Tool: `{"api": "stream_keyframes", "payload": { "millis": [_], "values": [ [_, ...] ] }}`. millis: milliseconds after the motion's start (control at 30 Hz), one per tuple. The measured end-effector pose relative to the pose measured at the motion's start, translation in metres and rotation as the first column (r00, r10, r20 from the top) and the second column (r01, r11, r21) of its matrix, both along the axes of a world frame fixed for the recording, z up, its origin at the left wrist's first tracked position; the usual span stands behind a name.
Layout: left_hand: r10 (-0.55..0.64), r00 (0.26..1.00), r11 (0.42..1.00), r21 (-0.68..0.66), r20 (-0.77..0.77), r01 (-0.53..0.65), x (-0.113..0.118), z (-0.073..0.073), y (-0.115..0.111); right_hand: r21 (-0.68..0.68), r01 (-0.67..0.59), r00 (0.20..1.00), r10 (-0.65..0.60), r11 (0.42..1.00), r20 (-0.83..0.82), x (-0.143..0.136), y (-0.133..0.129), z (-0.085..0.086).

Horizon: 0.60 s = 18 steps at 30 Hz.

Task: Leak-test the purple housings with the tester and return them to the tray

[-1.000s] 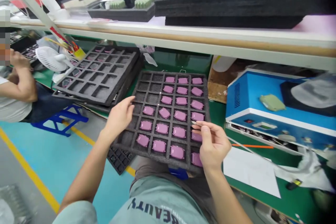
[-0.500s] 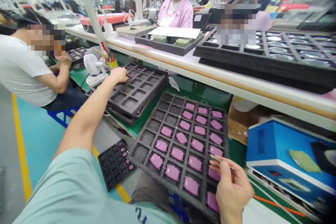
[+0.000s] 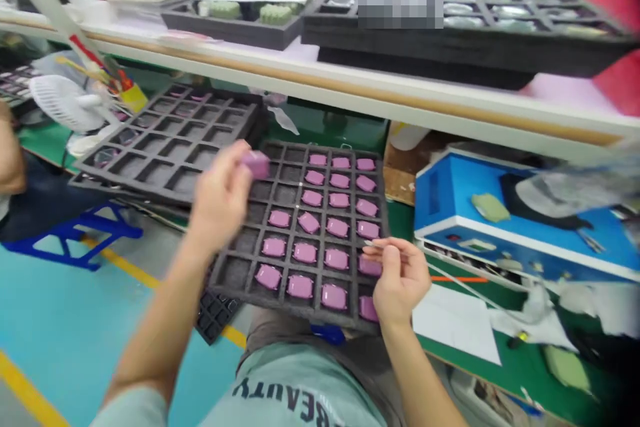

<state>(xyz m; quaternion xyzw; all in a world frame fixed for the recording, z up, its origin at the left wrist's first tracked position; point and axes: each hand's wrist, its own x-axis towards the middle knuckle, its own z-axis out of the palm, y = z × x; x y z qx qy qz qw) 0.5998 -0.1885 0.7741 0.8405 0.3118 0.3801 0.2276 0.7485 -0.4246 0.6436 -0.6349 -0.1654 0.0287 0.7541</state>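
My left hand (image 3: 220, 190) is closed, slightly blurred, with a purple-covered, watch-case-shaped piece (image 3: 256, 165) pinched between thumb and fingers. It is above the left side of a dark foam tray (image 3: 233, 275) divided into square pockets. Similar purple pieces (image 3: 305, 252) lie in many pockets; those along the left and far left are bare. Over the tray's right edge, my right hand (image 3: 401, 279) is closed on a thin pale-tipped tool (image 3: 371, 244), most of which is hidden by the fingers. The tray rests partly above my lap.
Stacked foam trays (image 3: 165, 140) lie to the left, beside a white fan (image 3: 63, 103) and a yellow pen cup (image 3: 133, 98). A shelf (image 3: 350, 97) crosses ahead, bearing more trays. At right stand a blue machine (image 3: 450, 193) and white paper (image 3: 455, 323). A small black tray (image 3: 215, 317) is lower down.
My left hand has come back from the stacked trays to the tray before me, carrying a purple piece. The view has turned downward and right. My right hand keeps its hold on the thin tool.
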Motion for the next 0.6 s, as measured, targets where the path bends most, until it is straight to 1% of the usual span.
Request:
{"api": "stream_keyframes", "payload": {
  "millis": [33,67,100,133,167,200,233,300,367,400,467,600],
  "values": [
    [-0.125,0.986,0.957,-0.25,0.107,0.148,0.014,-0.02,-0.037,0.019,0.016,1.0,-0.016,1.0,0.015,0.0,0.001,0.001],
    [-0.191,0.957,0.832,-0.482,0.218,0.276,0.027,-0.04,-0.07,0.033,0.029,0.999,-0.03,0.999,0.031,0.001,0.002,0.002],
    [-0.185,0.934,0.695,-0.631,0.307,0.345,0.041,-0.058,-0.097,0.04,0.037,0.998,-0.039,0.998,0.049,0.002,0.003,0.003],
    [-0.145,0.914,0.573,-0.721,0.379,0.39,0.053,-0.073,-0.117,0.044,0.043,0.997,-0.046,0.998,0.066,0.003,0.004,0.003],
    [-0.095,0.9,0.469,-0.778,0.426,0.418,0.065,-0.084,-0.131,0.048,0.044,0.995,-0.048,0.998,0.082,0.004,0.004,0.003],
    [-0.045,0.89,0.399,-0.808,0.455,0.433,0.074,-0.092,-0.138,0.053,0.042,0.994,-0.047,0.998,0.098,0.005,0.004,0.002],
    [-0.008,0.882,0.354,-0.824,0.471,0.443,0.081,-0.098,-0.142,0.062,0.033,0.993,-0.04,0.998,0.114,0.006,0.003,0.001],
    [0.027,0.875,0.306,-0.838,0.483,0.453,0.09,-0.101,-0.14,0.087,0.008,0.989,-0.02,0.996,0.145,0.009,0.002,-0.001],
    [0.031,0.877,0.289,-0.844,0.479,0.451,0.091,-0.101,-0.138,0.114,-0.015,0.986,-0.005,0.993,0.168,0.01,0.002,-0.003],
    [0.026,0.88,0.291,-0.845,0.475,0.448,0.09,-0.101,-0.137,0.124,-0.021,0.985,-0.001,0.992,0.173,0.011,0.002,-0.003],
    [0.011,0.889,0.315,-0.845,0.458,0.432,0.088,-0.102,-0.14,0.134,-0.031,0.986,0.008,0.99,0.165,0.012,0.002,-0.004],
    [-0.01,0.912,0.387,-0.84,0.41,0.381,0.086,-0.106,-0.145,0.146,-0.044,0.991,0.026,0.988,0.128,0.014,0.002,-0.003]
  ]
}}
